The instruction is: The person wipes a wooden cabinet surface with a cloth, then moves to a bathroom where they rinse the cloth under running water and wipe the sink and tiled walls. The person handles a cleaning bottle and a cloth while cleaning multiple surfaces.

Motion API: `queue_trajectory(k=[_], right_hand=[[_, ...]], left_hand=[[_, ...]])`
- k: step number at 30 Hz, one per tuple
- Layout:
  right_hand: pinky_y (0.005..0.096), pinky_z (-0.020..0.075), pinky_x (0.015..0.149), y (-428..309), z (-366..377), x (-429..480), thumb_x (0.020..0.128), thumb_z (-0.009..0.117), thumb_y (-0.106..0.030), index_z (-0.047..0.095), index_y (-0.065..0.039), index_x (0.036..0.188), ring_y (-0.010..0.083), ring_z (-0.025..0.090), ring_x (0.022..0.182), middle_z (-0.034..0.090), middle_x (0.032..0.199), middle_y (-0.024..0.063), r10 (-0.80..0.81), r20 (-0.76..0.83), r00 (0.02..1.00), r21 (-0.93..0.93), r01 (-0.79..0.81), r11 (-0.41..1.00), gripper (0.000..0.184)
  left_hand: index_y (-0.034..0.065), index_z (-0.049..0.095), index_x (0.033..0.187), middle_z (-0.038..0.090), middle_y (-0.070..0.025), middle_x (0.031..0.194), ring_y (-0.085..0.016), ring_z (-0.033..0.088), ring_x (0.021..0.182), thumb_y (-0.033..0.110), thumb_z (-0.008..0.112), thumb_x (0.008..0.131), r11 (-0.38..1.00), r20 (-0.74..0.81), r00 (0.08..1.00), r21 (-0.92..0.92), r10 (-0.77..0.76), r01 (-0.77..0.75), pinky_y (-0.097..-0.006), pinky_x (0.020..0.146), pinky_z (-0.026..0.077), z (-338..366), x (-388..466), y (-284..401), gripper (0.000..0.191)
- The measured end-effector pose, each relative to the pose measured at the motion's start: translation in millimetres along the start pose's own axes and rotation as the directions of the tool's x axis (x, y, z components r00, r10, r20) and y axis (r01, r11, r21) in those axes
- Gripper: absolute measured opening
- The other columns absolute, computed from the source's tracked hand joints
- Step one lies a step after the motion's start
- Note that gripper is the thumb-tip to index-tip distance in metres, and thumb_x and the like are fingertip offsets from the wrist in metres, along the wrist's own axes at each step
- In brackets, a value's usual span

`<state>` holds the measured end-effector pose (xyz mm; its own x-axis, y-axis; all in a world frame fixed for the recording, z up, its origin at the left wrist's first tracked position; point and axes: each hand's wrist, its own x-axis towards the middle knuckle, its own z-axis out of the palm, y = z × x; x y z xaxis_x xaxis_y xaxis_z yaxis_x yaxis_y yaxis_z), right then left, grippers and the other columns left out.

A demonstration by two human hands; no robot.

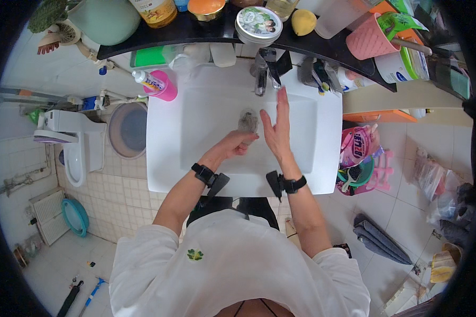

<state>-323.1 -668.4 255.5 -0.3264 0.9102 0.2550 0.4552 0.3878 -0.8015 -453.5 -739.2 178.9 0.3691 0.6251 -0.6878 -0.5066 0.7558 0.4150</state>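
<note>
A white washbasin [222, 103] lies before me, with a chrome tap [261, 77] at its far edge. My left hand [236, 143] is over the basin's middle, fingers curled round the near end of a small grey, partly see-through object [248, 123]. What this object is cannot be told; it overlaps the drain area. To its right, my right hand [277, 126] holds nothing, its fingers stretched towards the tap. The fingertips are close to the tap's lever [274, 73]; whether they touch it is unclear. Both wrists wear black straps.
A pink cup [167, 89] with a tube stands on the basin's left corner. Above the tap runs a black shelf [218, 36] holding a round tin [258, 24], bottles and a pink basket [367, 39]. Toothbrushes [321, 79] stand at the back right. A bucket [129, 128] is left of the basin.
</note>
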Motion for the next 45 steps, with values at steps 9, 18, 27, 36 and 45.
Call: queue_trajectory(k=[9, 18, 27, 36, 45], right_hand=[[0.0334, 0.0513, 0.076, 6.7, 3.4, -15.6, 0.080, 0.063, -0.007, 0.045, -0.002, 0.122, 0.0227, 0.061, 0.089, 0.059, 0.099, 0.0137, 0.278, 0.579, 0.766, 0.749, -0.635, 0.189, 0.046], [0.0283, 0.0450, 0.058, 22.4, 29.9, -11.1, 0.081, 0.065, -0.017, 0.053, -0.001, 0.082, 0.0128, 0.051, 0.063, 0.054, 0.069, 0.0056, 0.430, 0.497, 0.754, 0.381, -0.635, 0.672, 0.019], [0.0397, 0.0467, 0.064, 62.0, 66.6, -21.1, 0.084, 0.060, -0.033, 0.063, 0.003, 0.089, 0.0350, 0.061, 0.070, 0.063, 0.077, 0.0235, 0.398, 0.322, 0.859, 0.024, -0.427, 0.904, 0.036], [0.0471, 0.0483, 0.065, 70.8, 77.7, -29.0, 0.088, 0.051, -0.024, 0.065, 0.002, 0.083, 0.0437, 0.059, 0.077, 0.060, 0.077, 0.0278, 0.503, 0.302, 0.810, -0.210, -0.458, 0.864, 0.030], [0.0429, 0.0477, 0.061, 72.4, 85.5, -29.0, 0.085, 0.057, -0.023, 0.064, 0.003, 0.083, 0.0389, 0.062, 0.067, 0.062, 0.072, 0.0267, 0.430, 0.121, 0.895, -0.215, -0.399, 0.891, 0.027]], left_hand=[[0.0097, 0.052, 0.088, 0.049, 0.0029, 0.070, -0.003, 0.031, 0.044, 0.012, 0.059, 0.083, 0.701, 0.456, 0.884, -0.595, -0.107, 0.392, -0.0182, 0.043, 0.026, 32.2, -28.4, 7.6, 0.009], [0.0100, 0.045, 0.084, 0.040, 0.0034, 0.067, -0.005, 0.033, 0.048, 0.006, 0.063, 0.075, 1.000, 0.123, 0.992, -0.029, 0.001, 0.003, -0.0220, 0.042, 0.025, 30.0, -18.4, -1.9, 0.020], [0.0028, 0.045, 0.098, 0.047, -0.0023, 0.064, -0.009, 0.043, 0.046, 0.011, 0.067, 0.068, 0.889, -0.136, 0.957, 0.421, 0.257, -0.179, -0.0256, 0.036, 0.029, 26.2, 2.4, -19.5, 0.038], [-0.0003, 0.053, 0.102, 0.062, -0.0125, 0.091, -0.022, 0.058, 0.076, 0.027, 0.066, 0.071, 0.657, -0.030, 0.920, 0.709, 0.392, -0.257, -0.0356, 0.062, 0.047, 14.0, 18.7, -37.4, 0.043], [0.0025, 0.051, 0.113, 0.060, -0.0132, 0.103, -0.023, 0.057, 0.095, 0.026, 0.065, 0.076, 0.783, -0.074, 0.970, 0.606, 0.230, -0.139, -0.0373, 0.078, 0.045, -5.4, 36.2, -38.8, 0.047]])
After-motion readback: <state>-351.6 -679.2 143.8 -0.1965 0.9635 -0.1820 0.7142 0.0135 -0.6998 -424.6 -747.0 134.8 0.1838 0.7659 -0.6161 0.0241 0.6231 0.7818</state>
